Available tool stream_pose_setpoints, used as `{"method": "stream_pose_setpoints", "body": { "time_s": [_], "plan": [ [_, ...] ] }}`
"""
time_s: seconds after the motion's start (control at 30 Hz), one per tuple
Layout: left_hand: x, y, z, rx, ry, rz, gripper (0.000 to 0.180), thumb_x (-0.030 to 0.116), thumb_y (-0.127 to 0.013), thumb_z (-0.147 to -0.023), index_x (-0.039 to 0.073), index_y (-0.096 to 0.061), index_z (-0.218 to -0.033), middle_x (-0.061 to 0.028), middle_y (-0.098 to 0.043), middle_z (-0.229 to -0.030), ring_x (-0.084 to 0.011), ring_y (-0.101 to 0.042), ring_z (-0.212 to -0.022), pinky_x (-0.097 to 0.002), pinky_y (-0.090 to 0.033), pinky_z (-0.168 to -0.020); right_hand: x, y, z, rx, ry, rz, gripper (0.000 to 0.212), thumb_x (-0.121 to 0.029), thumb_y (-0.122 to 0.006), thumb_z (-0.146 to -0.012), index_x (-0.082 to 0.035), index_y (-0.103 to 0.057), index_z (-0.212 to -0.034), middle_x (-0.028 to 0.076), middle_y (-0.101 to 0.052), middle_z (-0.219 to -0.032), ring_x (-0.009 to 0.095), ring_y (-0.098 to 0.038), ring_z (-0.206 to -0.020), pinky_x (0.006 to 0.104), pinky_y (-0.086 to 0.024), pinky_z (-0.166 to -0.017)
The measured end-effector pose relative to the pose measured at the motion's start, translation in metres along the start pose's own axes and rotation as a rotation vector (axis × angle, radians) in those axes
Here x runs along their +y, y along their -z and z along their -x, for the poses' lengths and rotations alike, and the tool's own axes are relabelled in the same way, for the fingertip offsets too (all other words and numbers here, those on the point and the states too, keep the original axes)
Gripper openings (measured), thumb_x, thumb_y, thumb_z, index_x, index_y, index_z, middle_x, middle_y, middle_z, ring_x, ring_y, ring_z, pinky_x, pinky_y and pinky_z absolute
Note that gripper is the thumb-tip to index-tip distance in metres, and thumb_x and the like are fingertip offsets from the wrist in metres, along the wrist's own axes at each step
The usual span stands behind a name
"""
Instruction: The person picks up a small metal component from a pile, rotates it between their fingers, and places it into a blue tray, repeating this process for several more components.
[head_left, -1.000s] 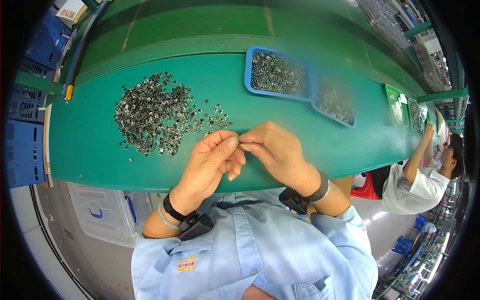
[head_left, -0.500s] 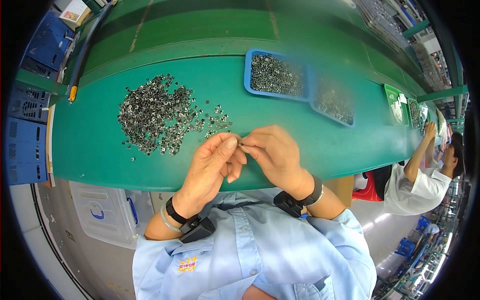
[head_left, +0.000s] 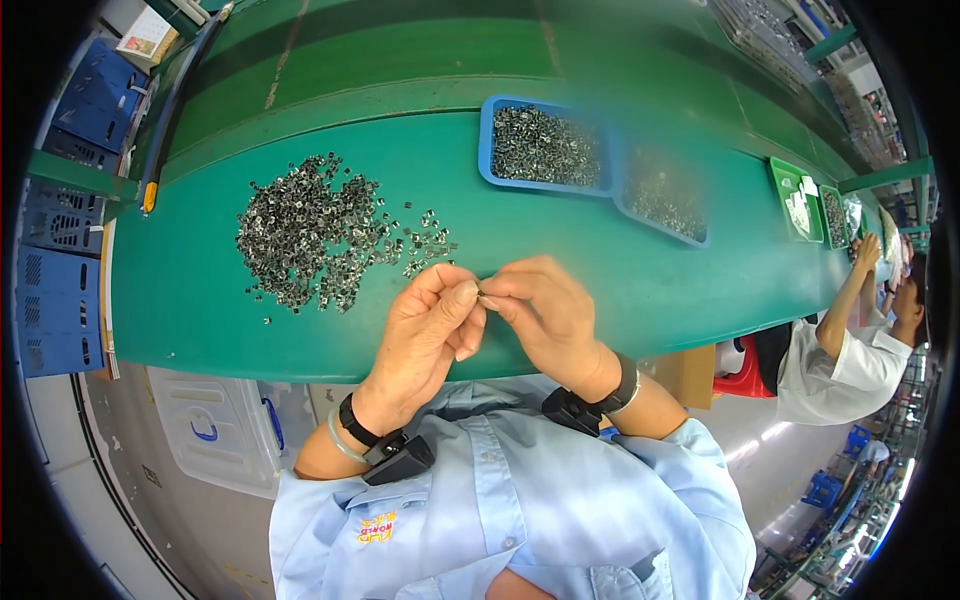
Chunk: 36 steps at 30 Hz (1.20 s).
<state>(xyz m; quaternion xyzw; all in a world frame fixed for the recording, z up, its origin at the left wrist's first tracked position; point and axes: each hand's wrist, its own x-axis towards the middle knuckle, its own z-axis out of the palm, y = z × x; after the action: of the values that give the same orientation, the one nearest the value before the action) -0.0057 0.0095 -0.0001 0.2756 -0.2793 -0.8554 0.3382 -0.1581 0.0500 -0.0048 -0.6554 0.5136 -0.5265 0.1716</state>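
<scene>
My left hand and my right hand meet over the near edge of the green worktable. Thumbs and forefingers of both pinch one small metal piece, mostly covered by the fingertips. Its exact kind is too small to make out. Left of my hands spreads a heap of small, square-looking silvery metal pieces, with a few strays near my left fingers. Beyond my right hand stands a blue tray filled with similar small metal pieces.
A second blue tray, blurred, adjoins the first and also holds metal pieces. Farther right is a green tray with white items, near a seated co-worker. Blue crates stand at the left; a clear lidded bin sits below the table.
Both hands keep their pinch, with the fingertips slightly shifted and covering more of the metal piece. The whole view has moved a little. Heap and trays look unchanged.
</scene>
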Motion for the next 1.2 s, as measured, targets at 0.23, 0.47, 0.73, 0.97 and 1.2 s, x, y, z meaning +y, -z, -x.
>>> {"method": "stream_pose_setpoints", "body": {
  "time_s": [0.23,0.47,0.73,0.97,1.2],
  "plan": [
    [-0.004,-0.007,-0.003,0.010,-0.082,-0.023,0.011,0.017,-0.055,-0.092,0.006,-0.054,-0.094,-0.0015,-0.056,-0.070,-0.0074,-0.047,-0.053,-0.0196,-0.036,-0.045,-0.002,-0.001,0.000,0.053,-0.075,-0.092,0.015,-0.001,-0.069,-0.074,-0.006,-0.062,-0.087,0.008,-0.062,-0.084,0.023,-0.060,-0.074,0.0302,-0.048,-0.062],
    [0.000,-0.006,-0.004,0.043,-0.085,-0.151,0.012,0.018,-0.053,-0.093,0.006,-0.053,-0.093,-0.0015,-0.056,-0.070,-0.0073,-0.047,-0.053,-0.0200,-0.036,-0.046,0.005,0.002,-0.003,0.023,0.048,0.074,0.015,-0.001,-0.068,-0.074,-0.005,-0.062,-0.086,0.008,-0.062,-0.084,0.022,-0.059,-0.074,0.0301,-0.048,-0.063],
    [0.005,-0.010,0.003,-0.081,0.019,0.165,0.012,0.018,-0.052,-0.094,0.006,-0.053,-0.094,-0.0042,-0.055,-0.068,-0.0106,-0.048,-0.053,-0.0233,-0.036,-0.046,-0.007,0.003,-0.003,0.049,-0.037,-0.171,0.013,-0.002,-0.068,-0.076,-0.006,-0.062,-0.087,0.007,-0.063,-0.084,0.021,-0.059,-0.076,0.0294,-0.047,-0.065],
    [0.003,-0.006,0.004,-0.190,0.023,0.274,0.012,0.018,-0.053,-0.093,0.007,-0.053,-0.096,-0.0062,-0.059,-0.071,-0.0114,-0.048,-0.052,-0.0252,-0.036,-0.046,-0.007,0.003,-0.007,0.024,0.069,-0.145,0.017,-0.001,-0.068,-0.074,-0.006,-0.061,-0.089,0.006,-0.062,-0.082,0.021,-0.061,-0.073,0.0292,-0.049,-0.060],
    [0.008,-0.003,0.005,-0.159,0.022,0.192,0.013,0.019,-0.056,-0.091,0.007,-0.052,-0.095,-0.0050,-0.059,-0.071,-0.0109,-0.049,-0.052,-0.0240,-0.036,-0.045,-0.010,0.002,-0.011,0.015,0.130,-0.086,0.016,-0.001,-0.068,-0.074,-0.006,-0.061,-0.088,0.007,-0.062,-0.080,0.021,-0.060,-0.070,0.0292,-0.049,-0.058]
  ]
}}
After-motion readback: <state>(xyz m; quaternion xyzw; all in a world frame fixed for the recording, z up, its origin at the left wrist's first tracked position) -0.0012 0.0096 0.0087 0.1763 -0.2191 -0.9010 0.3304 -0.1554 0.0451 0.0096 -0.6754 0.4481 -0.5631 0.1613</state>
